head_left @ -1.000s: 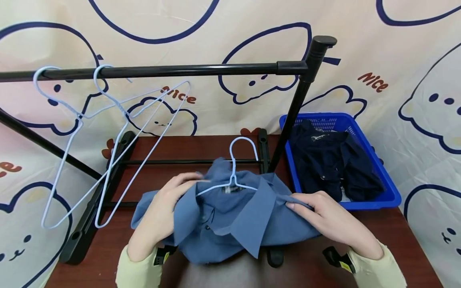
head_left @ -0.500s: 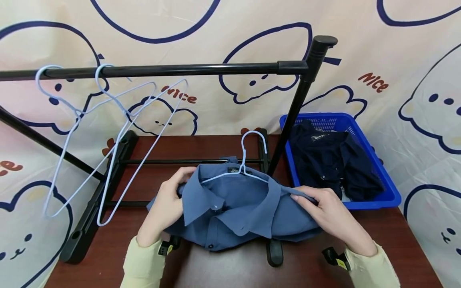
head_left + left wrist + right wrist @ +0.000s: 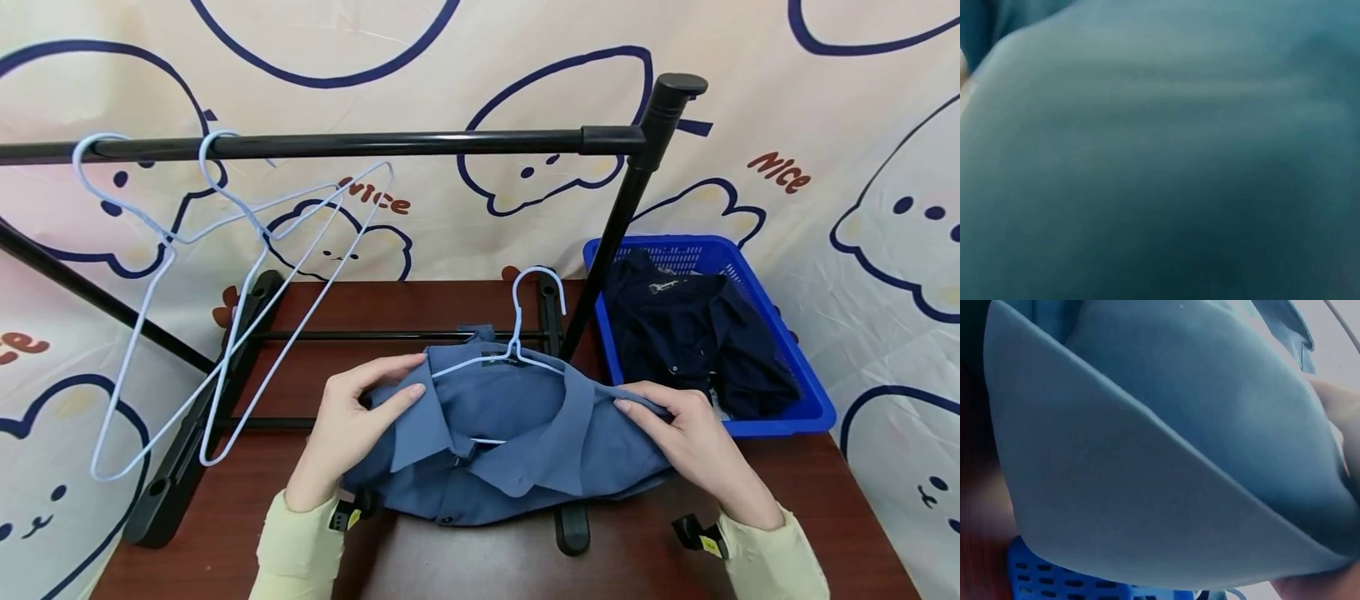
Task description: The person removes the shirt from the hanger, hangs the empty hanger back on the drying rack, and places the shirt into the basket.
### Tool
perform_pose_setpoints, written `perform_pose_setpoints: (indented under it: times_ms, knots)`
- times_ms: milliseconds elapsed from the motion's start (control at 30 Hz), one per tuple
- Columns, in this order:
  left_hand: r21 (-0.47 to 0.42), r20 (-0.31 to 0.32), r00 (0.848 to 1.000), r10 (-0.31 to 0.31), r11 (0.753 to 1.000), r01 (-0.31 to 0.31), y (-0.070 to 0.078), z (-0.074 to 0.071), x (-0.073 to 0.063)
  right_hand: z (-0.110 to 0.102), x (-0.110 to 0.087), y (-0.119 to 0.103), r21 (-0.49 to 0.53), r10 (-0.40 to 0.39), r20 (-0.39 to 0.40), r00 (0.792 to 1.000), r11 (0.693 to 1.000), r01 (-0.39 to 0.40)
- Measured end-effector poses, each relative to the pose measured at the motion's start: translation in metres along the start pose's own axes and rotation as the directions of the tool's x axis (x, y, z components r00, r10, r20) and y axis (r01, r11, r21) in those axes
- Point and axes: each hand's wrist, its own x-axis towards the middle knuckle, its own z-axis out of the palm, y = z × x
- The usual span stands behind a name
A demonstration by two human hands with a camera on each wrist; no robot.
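A blue-grey collared shirt [image 3: 495, 467] lies spread over a light-blue hanger [image 3: 517, 308], whose hook rises from the neckline. The hanger's shoulders run inside the collar, and a piece of its lower bar shows in the neck opening. At the left side of the collar, my left hand [image 3: 348, 425] pinches the cloth between thumb and fingers. My right hand [image 3: 686, 442] pinches the opposite shoulder, fingers on top of a fold. Blurred shirt cloth fills the left wrist view. In the right wrist view, shirt fabric [image 3: 1147, 475] hides most of the right hand.
A black rack's rail [image 3: 420, 146] crosses above, with two light-blue hangers [image 3: 255, 242] hooked at its left. Behind the right hand stands a blue basket [image 3: 817, 408] holding dark navy clothing [image 3: 697, 333]. The rack's post [image 3: 611, 250] rises between shirt and basket.
The left hand moved from lying over the collar's left side to pinching there. The hanger's hook shifted right and slightly up, and the collar now spreads more evenly. The right hand kept its hold.
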Motion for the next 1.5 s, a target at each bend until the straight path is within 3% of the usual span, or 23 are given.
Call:
perform_pose_setpoints:
  times_ms: [100,333,467,767,967,1133,1233,1400,1500]
  knots:
    - [0.073,-0.013,1.000,-0.025,0.997,0.026,0.002,0.006,0.000,0.002,0.001,-0.003,-0.008,-0.028,-0.018,0.999,1.000,0.028]
    - [0.155,-0.013,1.000,0.020,0.988,-0.018,0.007,0.016,0.002,0.012,0.007,-0.010,-0.128,-0.111,-0.051,0.992,0.986,0.104]
    - [0.165,0.020,0.999,0.051,0.985,-0.053,0.015,0.026,0.003,0.021,0.012,-0.017,-0.089,-0.169,-0.056,0.984,0.983,0.163]
    - [0.127,0.047,0.991,0.123,0.984,-0.128,0.026,0.052,0.007,0.037,0.025,-0.037,0.040,-0.317,-0.196,0.928,0.943,0.330]
    - [0.077,0.072,0.987,0.143,0.986,-0.148,0.028,0.061,0.006,0.043,0.027,-0.045,0.023,-0.377,-0.281,0.883,0.917,0.399]
    - [0.071,0.090,0.986,0.143,0.986,-0.149,0.028,0.061,0.006,0.046,0.025,-0.046,-0.005,-0.367,-0.314,0.876,0.923,0.385]
    - [0.121,0.107,0.982,0.155,0.978,-0.167,0.026,0.057,0.007,0.046,0.023,-0.045,0.009,-0.360,-0.328,0.874,0.923,0.384]
    - [0.210,0.095,0.975,0.201,0.953,-0.217,0.023,0.043,0.010,0.040,0.023,-0.037,0.020,-0.364,-0.407,0.838,0.913,0.407]
    - [0.201,0.075,0.978,0.196,0.957,-0.208,0.021,0.033,0.012,0.035,0.022,-0.033,0.020,-0.347,-0.458,0.818,0.916,0.400]
